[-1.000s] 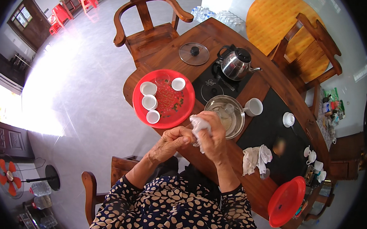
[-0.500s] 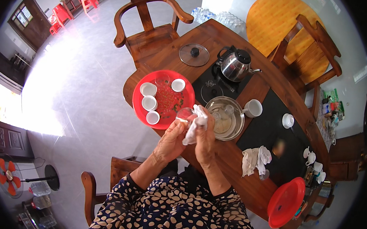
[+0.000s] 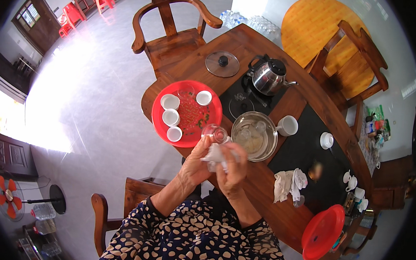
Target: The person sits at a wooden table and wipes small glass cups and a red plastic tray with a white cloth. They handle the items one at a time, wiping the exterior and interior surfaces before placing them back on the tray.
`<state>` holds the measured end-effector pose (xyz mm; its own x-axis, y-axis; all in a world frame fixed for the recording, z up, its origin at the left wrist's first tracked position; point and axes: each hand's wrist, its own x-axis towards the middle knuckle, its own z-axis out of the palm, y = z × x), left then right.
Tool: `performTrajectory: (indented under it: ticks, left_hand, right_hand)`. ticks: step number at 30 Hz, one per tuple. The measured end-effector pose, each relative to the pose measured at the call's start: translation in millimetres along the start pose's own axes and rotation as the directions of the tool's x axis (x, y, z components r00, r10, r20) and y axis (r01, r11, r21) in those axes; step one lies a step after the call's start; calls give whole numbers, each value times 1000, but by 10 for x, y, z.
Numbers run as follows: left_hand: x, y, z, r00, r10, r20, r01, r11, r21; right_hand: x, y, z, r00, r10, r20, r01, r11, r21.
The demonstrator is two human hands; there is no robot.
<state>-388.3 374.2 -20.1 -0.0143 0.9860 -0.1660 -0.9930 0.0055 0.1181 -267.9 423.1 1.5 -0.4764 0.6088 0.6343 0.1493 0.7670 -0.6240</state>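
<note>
My left hand [image 3: 195, 166] grips a small clear glass cup [image 3: 216, 132] near the tray's right edge. A crumpled white cloth [image 3: 212, 154] lies against the cup's near side, with my right hand [image 3: 234, 173] closed on it; its fingers are somewhat blurred. Left of the hands is a round red tray [image 3: 213, 116] bearing several white cups [image 3: 171, 117] and a clear glass [image 3: 186, 90]. Just beyond my right hand stands a steel bowl [image 3: 274, 145] of water with glass cups [image 3: 260, 126] in it.
A steel kettle [image 3: 268, 77], a glass lid [image 3: 222, 64] and a white mug [image 3: 287, 125] stand on the wooden table [image 3: 250, 40]. To the right are folded cloths [image 3: 290, 183] and a red basin [image 3: 323, 232]. A wooden chair [image 3: 175, 41] faces the table's far left side.
The white cloth has come down toward me from beside the cup, and my right hand has moved down with it. More of the glass cup's round end shows. The view has shifted slightly.
</note>
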Motion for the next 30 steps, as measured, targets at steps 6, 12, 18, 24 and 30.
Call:
performTrajectory:
  ticks: [6,12,18,24,30]
  left_hand:
    - [21,-94,92,998,56,0,-55,985,161]
    - [19,-104,41,998,66,4,-66,982,175]
    - [-13,-64,165,1000,7,27,-12,983,183]
    - [-50,-44,362,989,97,-114,-51,935,352]
    - [-37,-150,321,973,202,-115,-106,825,555]
  right_hand:
    - [401,-64,-34,997,75,-13,-75,995,-58]
    - [312,65,42,818,573,51,-522,702,484]
    - [255,234,5,650,689,320,-552,139,822]
    - [221,204,-84,814,580,2,-516,723,459]
    - [239,174,-83,851,522,65,-496,755,429]
